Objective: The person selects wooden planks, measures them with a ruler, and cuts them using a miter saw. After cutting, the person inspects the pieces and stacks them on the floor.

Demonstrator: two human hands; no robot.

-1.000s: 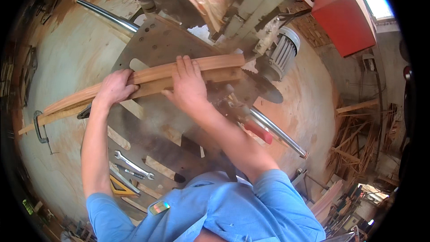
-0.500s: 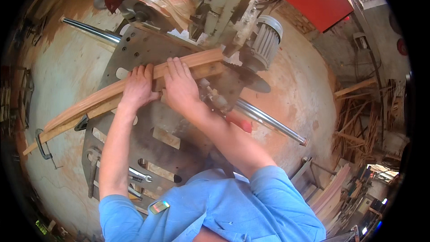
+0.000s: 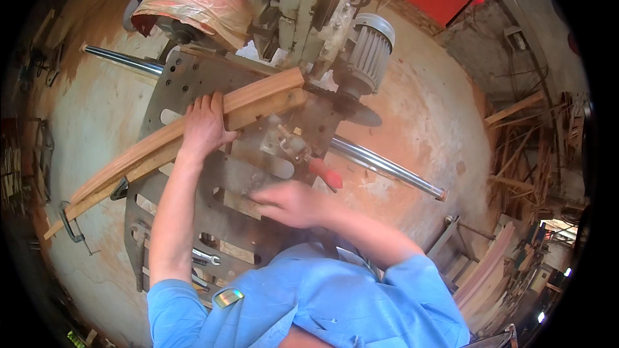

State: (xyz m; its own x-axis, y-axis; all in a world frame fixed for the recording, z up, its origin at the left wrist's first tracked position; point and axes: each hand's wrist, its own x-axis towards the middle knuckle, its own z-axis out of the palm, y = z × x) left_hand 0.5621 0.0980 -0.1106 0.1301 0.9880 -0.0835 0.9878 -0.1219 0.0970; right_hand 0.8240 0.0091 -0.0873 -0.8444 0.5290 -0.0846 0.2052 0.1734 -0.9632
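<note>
Left hand: my left hand (image 3: 205, 125) lies palm-down across the curved wooden strips (image 3: 193, 136), fingers wrapped over their far edge, pressing them onto the machine table (image 3: 193, 80).

Right hand: my right hand (image 3: 290, 203) hangs loose and blurred above the near middle of the table, fingers spread and closed on nothing; I can't quite tell whether the fingertips brush the plate.

Workpiece: two long, bowed wooden strips stacked together, running from the left edge of the table, where they overhang well out over the floor, up to the far right corner, their squared ends just beside the motor (image 3: 369, 55) and the blade (image 3: 361, 113).

Handling: I judge the strips stiff but springy, light for their length, dry and a little dusty, so they could slide on the steel. The long overhang will lever them up if they are held only at one end.

Where to hold: flat on top near the middle of the bow, as the left hand does now, with the other hand further along towards the overhang, well apart from the blade.

Nearby: a clamp with a red handle (image 3: 325, 174) stands at the table's right edge; spanners (image 3: 206, 258) lie at the near left corner; a steel rail (image 3: 387, 167) passes beneath.
</note>
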